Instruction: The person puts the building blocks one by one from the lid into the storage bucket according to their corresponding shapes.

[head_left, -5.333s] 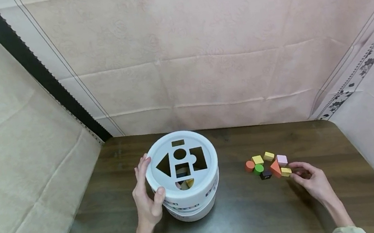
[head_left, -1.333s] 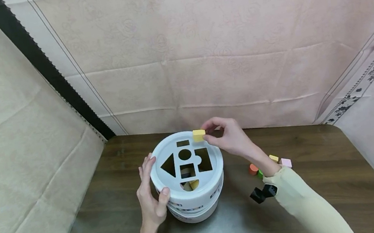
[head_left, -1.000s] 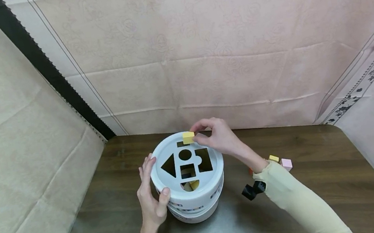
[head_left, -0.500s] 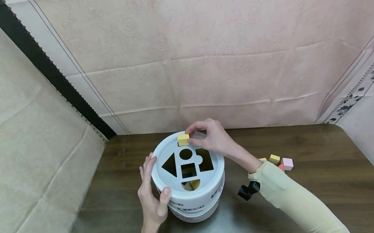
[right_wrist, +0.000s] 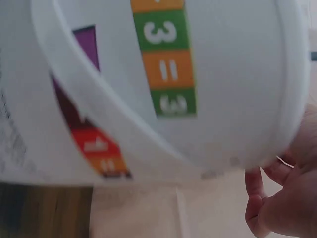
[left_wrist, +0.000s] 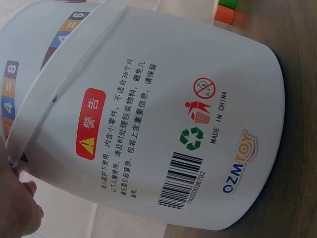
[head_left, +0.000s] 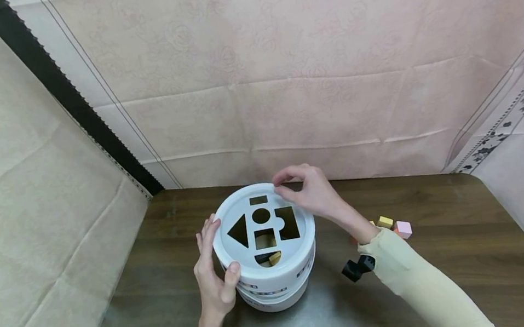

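Note:
A white shape-sorter bucket [head_left: 280,303] stands on the table, its lid [head_left: 302,244] cut with round, triangular, rectangular and other holes. My left hand [head_left: 214,280] holds its left side, fingers along the lid's rim and thumb at the front. In the left wrist view the bucket's printed side [left_wrist: 143,129] fills the picture. My right hand [head_left: 313,192] is at the lid's back right edge, fingers loosely bent, with nothing between thumb and fingertips. Through the front hole shows a yellow block [head_left: 275,258] inside. The right wrist view has the hand [right_wrist: 287,203] beside the rim.
To the right on the wooden table [head_left: 452,249] lie several blocks, among them a yellow block [head_left: 385,222] and a pink block [head_left: 403,229]; the right forearm hides others. Orange [left_wrist: 224,14] and green blocks show behind the bucket in the left wrist view. Cloth-covered walls [head_left: 308,96] border the table.
The right hand brought a yellow block from the pile to the lid's back rectangular hole and let it go; the block is gone from there. The hand has since shifted right. The left hand stays.

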The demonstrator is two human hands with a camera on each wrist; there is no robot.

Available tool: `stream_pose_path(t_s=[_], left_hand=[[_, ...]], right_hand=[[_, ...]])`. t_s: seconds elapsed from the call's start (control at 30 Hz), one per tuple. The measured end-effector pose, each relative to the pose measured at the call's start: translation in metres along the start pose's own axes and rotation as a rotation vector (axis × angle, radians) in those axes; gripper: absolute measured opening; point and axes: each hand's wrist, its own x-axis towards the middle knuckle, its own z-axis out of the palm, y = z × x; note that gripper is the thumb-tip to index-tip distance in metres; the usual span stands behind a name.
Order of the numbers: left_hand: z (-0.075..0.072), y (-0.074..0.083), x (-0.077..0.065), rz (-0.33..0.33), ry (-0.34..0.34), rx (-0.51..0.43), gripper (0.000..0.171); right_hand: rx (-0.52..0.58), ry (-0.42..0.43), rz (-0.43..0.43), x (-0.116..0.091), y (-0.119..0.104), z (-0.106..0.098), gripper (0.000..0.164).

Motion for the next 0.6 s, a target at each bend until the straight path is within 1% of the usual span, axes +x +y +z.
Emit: stream_pose_path(t_s=[0.1,0.23,0.43,0.5,0.6], left_hand=[[0.0,-0.001,0.0,0.002,0.002,-0.001,0.074],[0.002,-0.001,0.0,-0.002,-0.001,-0.007,0.073],[0.002,-0.001,0.0,-0.001,0.002,-0.013,0.073],[0.002,-0.001,0.0,0.001,0.005,-0.013,0.073],[0.002,-0.001,0.0,0.004,0.011,-0.02,0.073]], right_hand=[[0.017,0.034,0.024,-0.009,0.01,-0.015,0.015],[0.024,0.064,0.073,-0.028,0.027,-0.042,0.016],[-0.054,0.123,0.171,-0.069,0.059,-0.081,0.019],[-0.091,0.148,0.2,-0.084,0.069,-0.092,0.02],[-0.138,0.162,0.238,-0.106,0.084,-0.104,0.021]])
